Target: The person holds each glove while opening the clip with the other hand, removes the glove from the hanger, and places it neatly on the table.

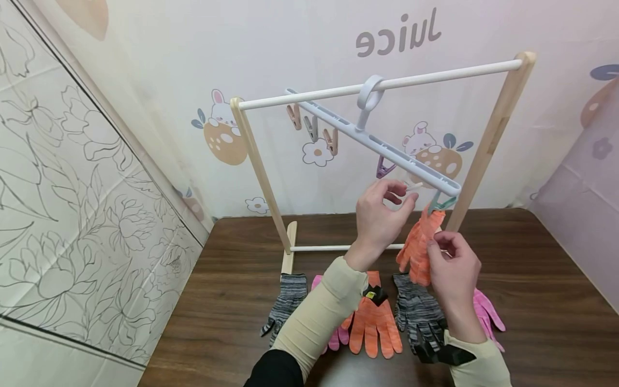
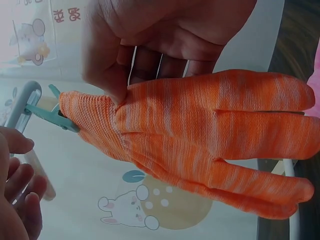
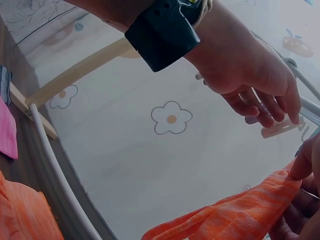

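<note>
An orange knit glove (image 1: 420, 242) hangs fingers down from a green clip (image 1: 442, 202) at the near end of a pale hanger (image 1: 387, 150). The clip bites the glove's cuff. My right hand (image 1: 454, 269) pinches the glove's edge just below the cuff, between thumb and fingertips, as the left wrist view shows. Beside the glove, my left hand (image 1: 382, 209) is raised with loosely bent fingers, thumb apart from them. A pale clip (image 1: 413, 187) on the hanger lies close to its fingertips; whether they touch is unclear. A purple clip (image 1: 384, 167) hangs just behind.
The hanger hooks over a white rod (image 1: 435, 80) on a wooden-post frame (image 1: 493, 134). Three more clips (image 1: 311, 128) hang at its far end. On the brown table (image 1: 217, 301) lie grey gloves (image 1: 418, 306), pink gloves (image 1: 486, 314) and an orange glove (image 1: 374, 328), partly under my forearms.
</note>
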The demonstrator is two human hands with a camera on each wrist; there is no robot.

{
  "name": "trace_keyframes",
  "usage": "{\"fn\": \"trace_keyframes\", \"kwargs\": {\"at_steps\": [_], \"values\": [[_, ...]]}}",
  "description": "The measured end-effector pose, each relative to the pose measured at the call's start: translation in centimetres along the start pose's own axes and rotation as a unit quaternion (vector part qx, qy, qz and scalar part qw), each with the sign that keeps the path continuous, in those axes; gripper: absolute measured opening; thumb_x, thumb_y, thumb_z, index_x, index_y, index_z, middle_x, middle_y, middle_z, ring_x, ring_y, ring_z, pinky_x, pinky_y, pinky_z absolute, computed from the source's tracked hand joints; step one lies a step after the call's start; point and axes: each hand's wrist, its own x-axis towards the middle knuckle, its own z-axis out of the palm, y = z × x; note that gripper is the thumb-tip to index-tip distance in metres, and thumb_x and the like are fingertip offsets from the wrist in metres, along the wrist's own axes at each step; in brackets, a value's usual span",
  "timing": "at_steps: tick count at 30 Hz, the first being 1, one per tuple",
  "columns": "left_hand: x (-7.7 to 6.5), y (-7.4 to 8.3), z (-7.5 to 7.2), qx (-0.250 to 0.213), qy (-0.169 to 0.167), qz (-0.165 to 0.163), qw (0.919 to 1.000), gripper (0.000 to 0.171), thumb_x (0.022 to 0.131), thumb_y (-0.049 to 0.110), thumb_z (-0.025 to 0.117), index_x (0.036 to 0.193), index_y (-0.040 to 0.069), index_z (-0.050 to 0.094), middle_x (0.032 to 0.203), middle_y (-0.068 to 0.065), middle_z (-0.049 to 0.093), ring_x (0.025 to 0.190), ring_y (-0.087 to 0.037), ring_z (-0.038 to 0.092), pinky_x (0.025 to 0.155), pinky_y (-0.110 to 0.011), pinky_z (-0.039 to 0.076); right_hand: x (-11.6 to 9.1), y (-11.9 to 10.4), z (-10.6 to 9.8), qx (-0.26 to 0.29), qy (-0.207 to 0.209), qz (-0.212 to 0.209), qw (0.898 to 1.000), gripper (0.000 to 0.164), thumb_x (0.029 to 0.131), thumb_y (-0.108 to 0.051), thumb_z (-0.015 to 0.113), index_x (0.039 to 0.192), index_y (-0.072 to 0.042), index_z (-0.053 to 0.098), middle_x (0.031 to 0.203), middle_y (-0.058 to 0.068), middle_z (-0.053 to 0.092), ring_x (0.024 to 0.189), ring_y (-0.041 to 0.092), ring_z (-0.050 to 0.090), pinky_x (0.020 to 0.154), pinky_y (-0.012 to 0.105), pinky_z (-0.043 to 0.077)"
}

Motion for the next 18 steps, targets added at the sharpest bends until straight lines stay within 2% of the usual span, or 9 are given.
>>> {"fn": "trace_keyframes", "kwargs": {"at_steps": [5,9,12,18], "values": [[-0.2,0.3,0.0,-0.029,-0.026,0.003,0.9992,0.012,0.088,0.016,0.075,0.094,0.007,0.070,0.083,-0.001,0.069,0.068,0.001,0.061,0.065,-0.014,0.051,-0.1,0.1,0.0,0.004,-0.008,-0.007,1.000,0.012,0.093,-0.007,0.065,0.100,0.003,0.067,0.088,-0.001,0.064,0.078,0.000,0.063,0.065,0.009,0.048],[-0.4,0.6,0.1,-0.051,-0.056,-0.003,0.9971,0.011,0.090,0.015,0.074,0.096,0.006,0.072,0.087,-0.002,0.070,0.070,0.003,0.060,0.066,-0.017,0.054,-0.2,0.1,0.0,-0.006,-0.012,-0.012,1.000,0.011,0.092,-0.005,0.064,0.100,0.002,0.067,0.087,0.003,0.064,0.077,0.000,0.062,0.065,0.009,0.048],[-0.5,0.9,0.3,-0.053,-0.076,-0.009,0.9957,0.014,0.090,0.016,0.074,0.101,0.006,0.072,0.092,-0.002,0.071,0.073,0.005,0.061,0.069,-0.013,0.052,-0.3,0.2,0.0,-0.010,-0.015,-0.011,1.000,0.011,0.092,-0.005,0.064,0.101,0.001,0.068,0.086,0.000,0.063,0.077,0.000,0.062,0.065,0.009,0.047],[-0.6,1.2,0.6,-0.051,-0.095,-0.017,0.9940,0.020,0.091,0.018,0.075,0.106,0.007,0.072,0.099,-0.003,0.072,0.080,0.005,0.063,0.071,-0.010,0.049,-0.5,0.1,0.2,-0.013,-0.022,-0.018,1.000,0.012,0.092,-0.005,0.065,0.101,0.001,0.068,0.087,-0.006,0.062,0.080,0.003,0.059,0.072,0.008,0.046]]}}
